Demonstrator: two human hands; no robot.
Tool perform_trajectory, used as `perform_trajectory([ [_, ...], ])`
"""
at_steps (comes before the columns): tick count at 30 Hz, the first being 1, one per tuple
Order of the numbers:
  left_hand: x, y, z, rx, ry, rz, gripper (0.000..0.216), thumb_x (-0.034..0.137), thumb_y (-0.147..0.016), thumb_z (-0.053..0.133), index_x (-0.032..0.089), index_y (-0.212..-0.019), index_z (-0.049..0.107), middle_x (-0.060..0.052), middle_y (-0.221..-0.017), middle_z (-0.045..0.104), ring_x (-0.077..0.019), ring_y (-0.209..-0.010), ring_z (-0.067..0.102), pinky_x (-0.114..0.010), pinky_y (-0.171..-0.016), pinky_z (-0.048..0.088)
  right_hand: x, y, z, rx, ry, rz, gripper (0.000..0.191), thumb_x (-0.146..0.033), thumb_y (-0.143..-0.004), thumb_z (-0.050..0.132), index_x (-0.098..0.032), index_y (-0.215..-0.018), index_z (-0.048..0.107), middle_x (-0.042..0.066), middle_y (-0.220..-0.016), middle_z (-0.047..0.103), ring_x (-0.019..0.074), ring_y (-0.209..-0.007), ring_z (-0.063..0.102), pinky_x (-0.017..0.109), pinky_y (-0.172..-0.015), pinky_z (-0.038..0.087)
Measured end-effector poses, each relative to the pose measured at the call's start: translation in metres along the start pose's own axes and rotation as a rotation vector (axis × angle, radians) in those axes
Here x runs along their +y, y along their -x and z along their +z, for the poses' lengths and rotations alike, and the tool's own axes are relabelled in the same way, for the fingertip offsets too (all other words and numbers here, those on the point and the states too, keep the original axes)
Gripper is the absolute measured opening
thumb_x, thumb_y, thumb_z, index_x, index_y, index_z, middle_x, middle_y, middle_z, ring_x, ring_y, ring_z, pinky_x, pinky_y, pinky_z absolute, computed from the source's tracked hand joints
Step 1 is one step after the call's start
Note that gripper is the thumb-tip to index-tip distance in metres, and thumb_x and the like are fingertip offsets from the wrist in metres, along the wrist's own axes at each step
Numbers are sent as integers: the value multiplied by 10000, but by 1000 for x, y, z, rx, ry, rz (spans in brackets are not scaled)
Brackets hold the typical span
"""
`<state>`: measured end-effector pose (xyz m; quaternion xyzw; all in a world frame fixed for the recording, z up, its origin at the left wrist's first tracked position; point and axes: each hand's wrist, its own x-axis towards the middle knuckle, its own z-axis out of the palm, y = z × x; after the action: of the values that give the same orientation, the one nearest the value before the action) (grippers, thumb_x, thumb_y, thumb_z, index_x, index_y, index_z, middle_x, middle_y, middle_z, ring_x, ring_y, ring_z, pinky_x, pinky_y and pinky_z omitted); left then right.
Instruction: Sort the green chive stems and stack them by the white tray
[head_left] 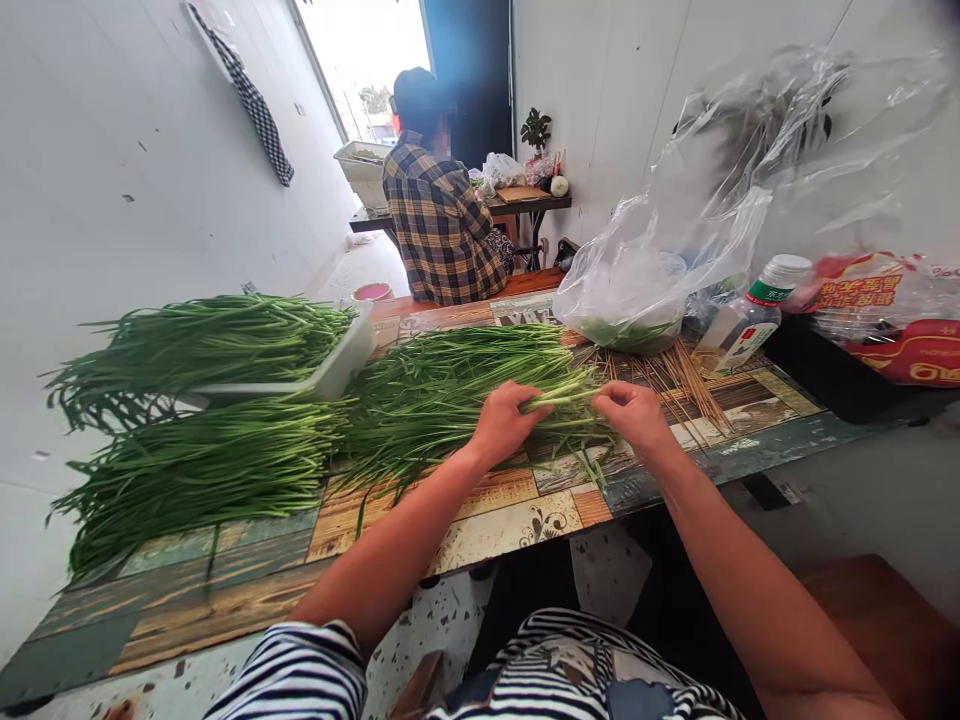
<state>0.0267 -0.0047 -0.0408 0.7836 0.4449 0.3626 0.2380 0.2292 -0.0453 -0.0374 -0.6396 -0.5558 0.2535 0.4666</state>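
Note:
My left hand is closed around a small bunch of garlic chives, their pale stem ends pointing right. At those ends, my right hand has its thumb and fingertips pinched together; whatever is between them is too small to tell. Under and beyond my hands spreads a loose pile of garlic chives on the patchwork-patterned table. A few cut or torn bits lie below my hands. Just past my right hand, thin wooden skewers lie fanned out.
On the left, more chives are heaped beside and in a white tray. A bagged bowl, a bottle and a black container with red packaging stand right. A person in plaid sits beyond.

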Motion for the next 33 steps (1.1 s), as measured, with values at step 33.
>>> perform_trajectory([
  [33, 0, 2, -1, 47, -34, -12, 92, 268, -781, 694, 195, -829, 724, -5, -747, 653, -127, -702, 553, -239, -677, 428, -32, -11, -14, -191, 243, -461, 267, -200, -746, 546, -205, -945, 724, 72, -992, 709, 212, -883, 643, 325, -780, 499],
])
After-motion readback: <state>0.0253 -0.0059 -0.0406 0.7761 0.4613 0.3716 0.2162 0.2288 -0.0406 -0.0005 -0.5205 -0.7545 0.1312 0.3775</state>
